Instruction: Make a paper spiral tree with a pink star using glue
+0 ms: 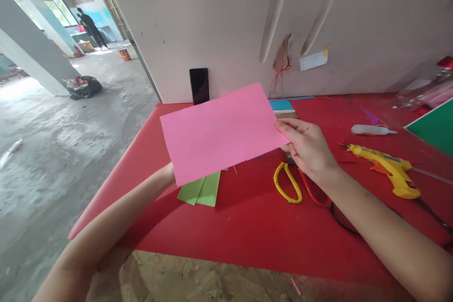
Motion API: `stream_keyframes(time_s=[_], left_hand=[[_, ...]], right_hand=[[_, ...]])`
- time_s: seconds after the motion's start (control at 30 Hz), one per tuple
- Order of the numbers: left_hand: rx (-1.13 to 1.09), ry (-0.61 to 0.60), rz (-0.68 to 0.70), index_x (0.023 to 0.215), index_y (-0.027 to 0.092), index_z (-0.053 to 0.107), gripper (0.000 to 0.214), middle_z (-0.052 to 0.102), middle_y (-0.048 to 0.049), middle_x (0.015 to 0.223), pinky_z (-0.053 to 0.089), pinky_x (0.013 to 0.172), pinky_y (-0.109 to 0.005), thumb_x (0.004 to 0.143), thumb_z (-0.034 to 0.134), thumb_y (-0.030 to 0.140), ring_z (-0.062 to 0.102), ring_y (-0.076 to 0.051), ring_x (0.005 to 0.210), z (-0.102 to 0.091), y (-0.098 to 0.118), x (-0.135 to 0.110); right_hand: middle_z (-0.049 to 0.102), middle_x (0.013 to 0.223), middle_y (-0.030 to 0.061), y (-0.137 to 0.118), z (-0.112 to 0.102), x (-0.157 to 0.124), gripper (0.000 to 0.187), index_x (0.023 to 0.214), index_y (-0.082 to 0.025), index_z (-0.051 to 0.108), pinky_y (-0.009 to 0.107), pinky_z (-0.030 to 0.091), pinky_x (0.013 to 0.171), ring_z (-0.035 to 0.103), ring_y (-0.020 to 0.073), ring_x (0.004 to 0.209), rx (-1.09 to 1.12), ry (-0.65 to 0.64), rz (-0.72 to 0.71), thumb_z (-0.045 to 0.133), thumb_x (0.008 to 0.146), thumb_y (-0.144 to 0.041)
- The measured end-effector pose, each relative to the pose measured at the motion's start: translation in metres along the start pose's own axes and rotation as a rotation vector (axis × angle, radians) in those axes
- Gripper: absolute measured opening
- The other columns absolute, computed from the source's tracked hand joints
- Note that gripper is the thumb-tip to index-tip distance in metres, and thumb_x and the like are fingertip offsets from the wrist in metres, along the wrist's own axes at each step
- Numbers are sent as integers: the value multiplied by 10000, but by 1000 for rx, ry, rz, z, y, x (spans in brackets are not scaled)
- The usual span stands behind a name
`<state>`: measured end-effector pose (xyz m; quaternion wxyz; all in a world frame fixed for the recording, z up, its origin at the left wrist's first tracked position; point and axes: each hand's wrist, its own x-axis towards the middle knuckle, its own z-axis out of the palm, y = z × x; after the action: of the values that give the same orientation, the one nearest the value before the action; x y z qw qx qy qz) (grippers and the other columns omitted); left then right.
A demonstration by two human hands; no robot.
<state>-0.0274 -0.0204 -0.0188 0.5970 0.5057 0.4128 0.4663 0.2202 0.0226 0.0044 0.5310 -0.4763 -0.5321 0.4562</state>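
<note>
A sheet of pink paper [222,134] is held up, slightly tilted, above the red table. My right hand [306,144] is closed on its right corner, thumb in front and fingers behind. The sheet hides my left hand; only the wrist [169,174] shows at its lower left edge, so its fingers cannot be seen. Pieces of green paper [208,189] lie below the sheet, partly covered by it. Scissors with a yellow handle loop [275,184] and a red one lie on the table below my right hand, their blades mostly hidden.
On the red table [230,240], a yellow glue gun [392,167] and a white plastic bottle [371,130] lie to the right. Behind the sheet, a black phone [200,86] leans on the white panel. A green board [433,127] juts in at right. A person [90,26] stands far left.
</note>
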Motion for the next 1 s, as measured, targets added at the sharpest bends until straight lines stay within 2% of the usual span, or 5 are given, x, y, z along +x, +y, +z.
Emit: stream_keyframes(time_s=[0.1, 0.27, 0.6, 0.8, 1.0], left_hand=[[22, -104, -26, 833, 164, 725, 389, 729, -79, 845, 506, 751, -348, 544, 888, 367, 656, -219, 801, 20, -9, -2], [-29, 43, 49, 675, 176, 615, 394, 506, 29, 563, 409, 660, -279, 812, 616, 546, 462, -103, 581, 43, -15, 4], [-19, 111, 46, 558, 174, 548, 392, 505, 29, 553, 395, 619, -266, 779, 698, 461, 440, -86, 544, 36, -17, 12], [-28, 133, 48, 534, 179, 518, 407, 472, 34, 539, 379, 650, -278, 784, 695, 446, 430, -89, 553, 35, -16, 13], [-55, 142, 23, 554, 179, 532, 379, 460, 31, 539, 361, 620, -292, 779, 663, 454, 401, -87, 533, 39, -13, 10]], right_hand=[[427, 466, -71, 4, 12, -10, 376, 805, -225, 602, 266, 201, 388, 297, 56, 346, 33, 59, -9, 724, 688, -561], [398, 391, -90, 7, 29, -32, 396, 913, -199, 597, 258, 219, 409, 338, 71, 352, 25, 13, -20, 666, 775, -563], [439, 477, -98, 9, 21, -50, 392, 1109, -172, 565, 247, 292, 508, 377, 69, 482, 70, -187, 20, 658, 825, -426], [487, 559, -56, 7, 22, -50, 270, 851, -170, 594, 253, 329, 494, 423, 74, 507, 101, -326, 72, 671, 786, -421], [509, 546, -86, 6, 24, -50, 311, 1025, -219, 489, 243, 355, 477, 441, 83, 475, 114, -241, 18, 638, 803, -378]])
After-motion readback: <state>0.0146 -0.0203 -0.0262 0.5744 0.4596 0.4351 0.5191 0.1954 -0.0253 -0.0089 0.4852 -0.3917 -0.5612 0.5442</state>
